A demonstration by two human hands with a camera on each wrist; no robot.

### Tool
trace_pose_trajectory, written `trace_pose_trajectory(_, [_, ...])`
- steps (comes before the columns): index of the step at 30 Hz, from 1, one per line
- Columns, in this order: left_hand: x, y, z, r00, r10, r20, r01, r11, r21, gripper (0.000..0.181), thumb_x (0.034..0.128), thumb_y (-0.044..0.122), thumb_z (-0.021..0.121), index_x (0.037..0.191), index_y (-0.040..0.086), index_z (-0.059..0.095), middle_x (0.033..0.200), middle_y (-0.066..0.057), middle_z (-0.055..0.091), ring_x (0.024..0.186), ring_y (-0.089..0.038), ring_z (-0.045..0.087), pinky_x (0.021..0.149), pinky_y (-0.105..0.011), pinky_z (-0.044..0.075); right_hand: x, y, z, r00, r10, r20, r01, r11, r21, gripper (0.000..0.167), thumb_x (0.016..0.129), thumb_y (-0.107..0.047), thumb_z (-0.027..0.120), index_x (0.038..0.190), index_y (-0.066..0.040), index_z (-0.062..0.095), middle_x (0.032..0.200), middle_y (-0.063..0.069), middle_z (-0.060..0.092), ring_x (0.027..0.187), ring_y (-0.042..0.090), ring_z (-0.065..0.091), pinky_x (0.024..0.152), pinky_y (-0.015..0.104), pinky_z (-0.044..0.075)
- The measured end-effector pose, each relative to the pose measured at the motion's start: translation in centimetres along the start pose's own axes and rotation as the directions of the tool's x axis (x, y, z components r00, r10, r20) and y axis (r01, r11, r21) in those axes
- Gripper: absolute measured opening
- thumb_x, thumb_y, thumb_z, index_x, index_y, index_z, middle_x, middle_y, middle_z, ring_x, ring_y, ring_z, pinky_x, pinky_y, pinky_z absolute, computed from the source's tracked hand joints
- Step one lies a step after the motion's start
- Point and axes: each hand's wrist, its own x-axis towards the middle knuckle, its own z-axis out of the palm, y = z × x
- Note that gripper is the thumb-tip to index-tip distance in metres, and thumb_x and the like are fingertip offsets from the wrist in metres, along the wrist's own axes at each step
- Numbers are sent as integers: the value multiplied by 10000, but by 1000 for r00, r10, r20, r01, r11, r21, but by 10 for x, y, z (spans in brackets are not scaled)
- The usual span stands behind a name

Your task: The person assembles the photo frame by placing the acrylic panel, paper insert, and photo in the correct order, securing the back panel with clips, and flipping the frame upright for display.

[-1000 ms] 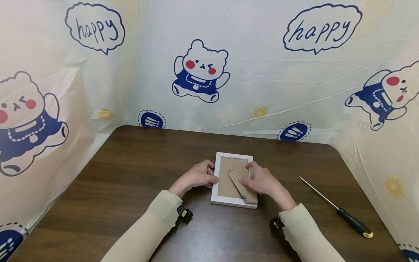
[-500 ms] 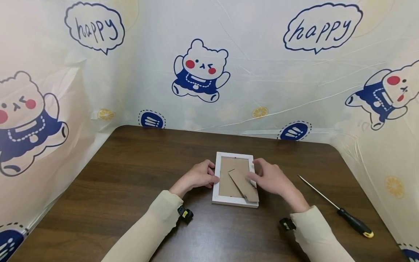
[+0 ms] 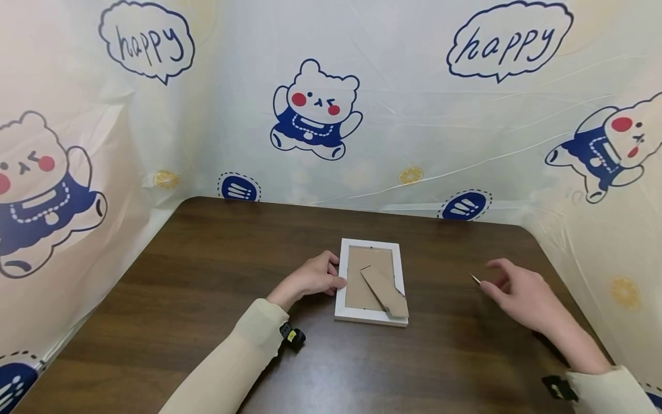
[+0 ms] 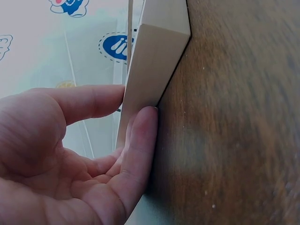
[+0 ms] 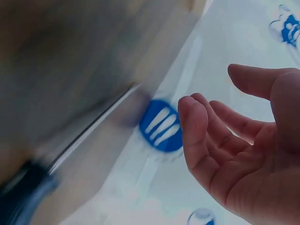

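A white picture frame (image 3: 372,244) lies face down on the brown table, its tan backing board (image 3: 357,293) showing. A tan stand flap (image 3: 383,287) slants across the lower right of the back and overlaps the frame's edge. My left hand (image 3: 312,275) grips the left side, thumb on top and fingers along the outer edge; the left wrist view shows them on the frame's side (image 4: 152,56). Over the screwdriver hovers my right hand (image 3: 527,296), fingers loosely bent and holding nothing. It hides most of the tool in the head view; the right wrist view shows the screwdriver's metal shaft (image 5: 93,125) and dark handle (image 5: 26,190).
The brown table (image 3: 248,247) has rounded far corners. Printed curtains (image 3: 403,115) with bears and speech bubbles close off the back and both sides. Small black cameras sit at both wrists, such as the left wrist camera (image 3: 293,337).
My right hand has let go of the flap and frame and moved right, over the screwdriver. The left hand stays on the frame, which has barely shifted.
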Motion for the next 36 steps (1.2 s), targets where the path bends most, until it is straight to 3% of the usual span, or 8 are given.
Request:
trace_pose_trajectory(5, [0,0,0,1000,-5,1,5,1000,-8,564,914,47,784,1378,-77,489,1105,-189,606,791,-234,725,763,-365,641,-25,38,-2,999,-7,-54,2,996,-86,385,934,-192,805,1192,46,646,834,40,740,762,277,708,688,520,543])
trace_pose_trajectory(10, [0,0,0,1000,1,5,-1,1000,3,570,918,52,780,1388,-77,484,1102,-191,612,796,-239,724,765,-362,639,-48,64,1,997,0,-73,-9,991,-133,324,906,-171,825,1094,40,666,799,4,671,730,241,649,643,468,511])
trace_pose_trajectory(17, [1,-2,-2,1000,-12,3,12,1000,-1,577,924,72,784,1396,-65,482,1123,-187,591,801,-228,720,774,-355,638,-66,83,2,999,46,4,-45,987,-154,314,956,-275,796,1084,-11,684,858,29,678,777,259,659,644,468,511])
trace_pose_trajectory(21, [1,-2,-2,1000,-11,4,11,1000,-4,569,924,66,782,1390,-64,482,1112,-187,599,797,-231,720,771,-357,638,-71,87,5,997,53,52,-44,983,-176,317,965,-331,789,1103,-67,683,858,-7,641,778,195,622,624,433,484])
trace_pose_trajectory(28, [1,-3,-1,1000,-6,-5,5,1000,-6,552,919,52,778,1375,-64,491,1079,-176,617,775,-219,711,756,-351,638,-76,92,18,997,-70,-37,62,981,-184,304,826,-138,897,1034,-144,676,805,-90,489,709,-26,413,594,299,393])
trace_pose_trajectory(36, [-1,-1,-1,1000,-15,5,15,1000,-14,574,921,59,781,1396,-65,483,1123,-186,600,800,-225,718,774,-354,637,-77,95,22,981,-186,-62,171,966,-193,380,770,-14,895,931,-224,622,738,-189,396,675,-55,361,581,268,356])
